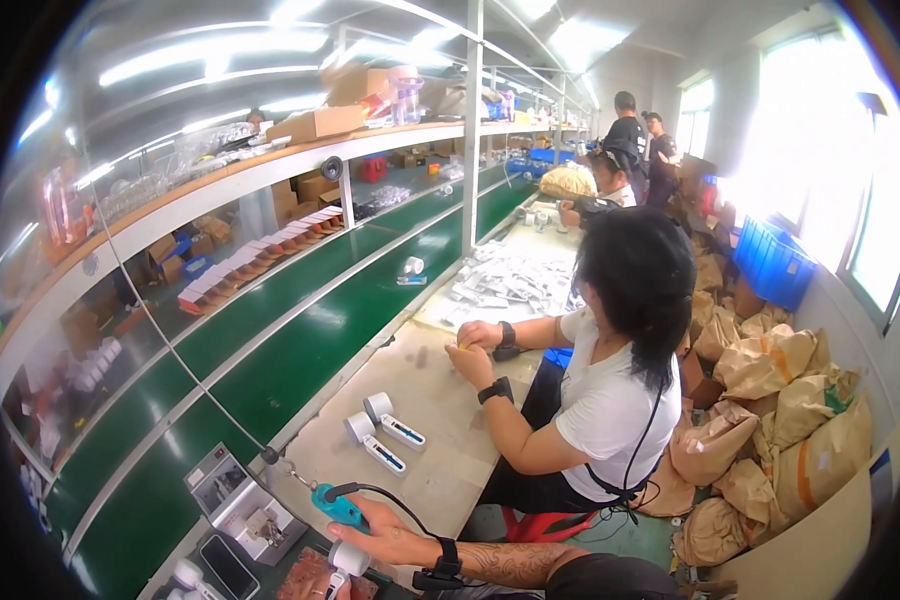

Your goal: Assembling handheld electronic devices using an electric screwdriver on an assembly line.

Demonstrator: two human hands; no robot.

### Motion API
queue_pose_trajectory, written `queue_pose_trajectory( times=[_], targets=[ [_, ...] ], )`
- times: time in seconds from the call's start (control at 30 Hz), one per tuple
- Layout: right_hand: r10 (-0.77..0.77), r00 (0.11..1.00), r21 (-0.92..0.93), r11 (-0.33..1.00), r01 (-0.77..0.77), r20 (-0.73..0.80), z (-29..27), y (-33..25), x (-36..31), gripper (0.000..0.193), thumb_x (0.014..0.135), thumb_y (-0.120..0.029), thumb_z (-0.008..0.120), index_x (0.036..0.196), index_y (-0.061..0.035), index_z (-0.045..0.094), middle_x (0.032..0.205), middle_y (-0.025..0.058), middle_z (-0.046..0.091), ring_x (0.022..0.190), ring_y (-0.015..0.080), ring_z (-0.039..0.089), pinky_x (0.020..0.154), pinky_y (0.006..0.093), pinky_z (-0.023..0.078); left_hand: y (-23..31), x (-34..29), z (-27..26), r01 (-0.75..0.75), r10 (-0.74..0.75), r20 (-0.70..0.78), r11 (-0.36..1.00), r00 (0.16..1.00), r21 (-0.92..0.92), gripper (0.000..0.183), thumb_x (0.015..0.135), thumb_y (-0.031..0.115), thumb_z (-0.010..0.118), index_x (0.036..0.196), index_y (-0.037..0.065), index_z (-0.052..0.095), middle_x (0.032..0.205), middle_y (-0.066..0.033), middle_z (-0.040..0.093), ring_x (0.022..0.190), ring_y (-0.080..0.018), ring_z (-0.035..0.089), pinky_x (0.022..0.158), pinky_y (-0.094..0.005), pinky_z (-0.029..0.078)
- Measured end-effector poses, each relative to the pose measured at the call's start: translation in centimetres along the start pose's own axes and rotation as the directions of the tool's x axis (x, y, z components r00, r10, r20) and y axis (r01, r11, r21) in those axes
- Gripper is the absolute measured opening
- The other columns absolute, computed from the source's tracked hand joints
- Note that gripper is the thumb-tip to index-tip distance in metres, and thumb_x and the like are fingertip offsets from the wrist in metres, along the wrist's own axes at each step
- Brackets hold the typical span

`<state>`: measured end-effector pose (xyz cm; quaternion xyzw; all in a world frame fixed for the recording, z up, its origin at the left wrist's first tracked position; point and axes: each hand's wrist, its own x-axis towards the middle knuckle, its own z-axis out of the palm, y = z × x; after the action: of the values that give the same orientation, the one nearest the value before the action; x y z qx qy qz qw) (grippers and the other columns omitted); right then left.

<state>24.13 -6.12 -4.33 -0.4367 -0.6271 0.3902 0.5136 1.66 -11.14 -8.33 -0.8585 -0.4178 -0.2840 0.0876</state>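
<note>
My right hand (pixel 390 540), on a tattooed forearm with a black wristband, is closed around a teal electric screwdriver (pixel 339 507). The tool hangs by a metal hook from a cord, and a black cable curves off it. Just below is a white round-headed handheld device (pixel 348 557). At the lower edge my left hand (pixel 308 577) shows only in part, with its fingers around the handle of that device. Two similar white devices (pixel 384 452) with dark-windowed handles lie on the table ahead.
A small metal machine (pixel 260 520) and a black phone (pixel 228 565) stand to the left of my hands. Beyond runs a green conveyor belt (pixel 310 345). A co-worker in a white shirt (pixel 610 390) sits ahead, near piled white parts (pixel 515 275). Brown sacks (pixel 760 430) lie at right.
</note>
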Motion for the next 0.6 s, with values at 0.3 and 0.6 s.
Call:
queue_pose_trajectory(
  times=[0.3, 0.6],
  targets=[
    [0.004, 1.000, 0.006, 1.000, -0.004, -0.016, 1.1, 0.0, -0.8, 0.052, 0.096, -0.036, 0.066, 0.133, -0.0011, 0.054, 0.098, 0.0127, 0.063, 0.089, 0.0206, 0.059, 0.082, 0.0334, 0.048, 1.9, 0.2, -2.1, 0.121, -0.121, 0.001, 0.992, 0.993, -0.034, 0.025, 0.093, 0.018, 0.063, 0.115, 0.010, 0.071, 0.113, -0.0129, 0.069, 0.110, -0.0369, 0.063, 0.096, -0.0494, 0.049],
    [-0.048, 0.992, 0.170, 0.983, 0.068, -0.117, -0.7, 0.9, 1.1, 0.037, 0.099, -0.028, 0.060, 0.123, 0.0001, 0.057, 0.088, 0.0029, 0.060, 0.080, 0.0112, 0.054, 0.070, 0.0264, 0.045, 0.5, 1.8, 0.0, 0.395, -0.399, 0.077, 0.828, 0.914, -0.398, 0.027, 0.084, 0.024, 0.075, 0.106, 0.009, 0.073, 0.104, -0.0074, 0.073, 0.098, -0.0314, 0.066, 0.088, -0.0414, 0.051]
  ],
)
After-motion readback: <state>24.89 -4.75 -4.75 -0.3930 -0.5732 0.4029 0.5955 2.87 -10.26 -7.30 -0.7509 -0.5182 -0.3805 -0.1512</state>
